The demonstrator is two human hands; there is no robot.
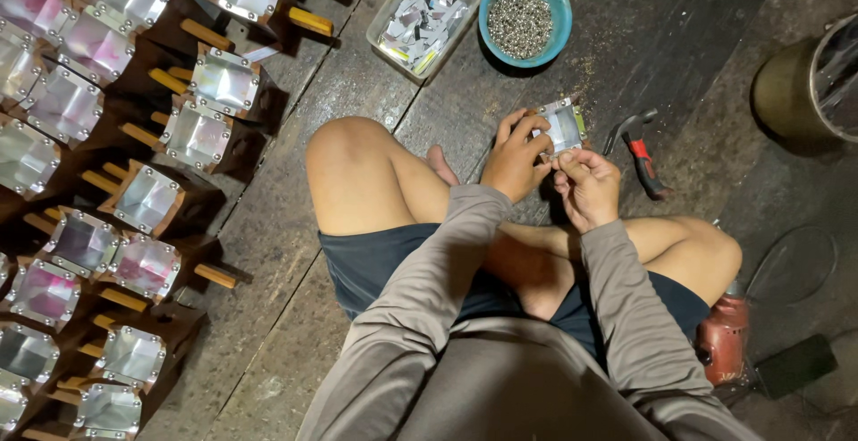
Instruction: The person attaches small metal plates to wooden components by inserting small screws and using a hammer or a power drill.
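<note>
Dark plank floor [357, 92] bears blue bowl [525, 16], clear tub [424, 16], hammer [639, 151].

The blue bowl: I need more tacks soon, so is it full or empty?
Partly full: small silvery metal pieces cover the bottom of the blue bowl, well below its rim.

no packages, labels, signs or screens
</note>
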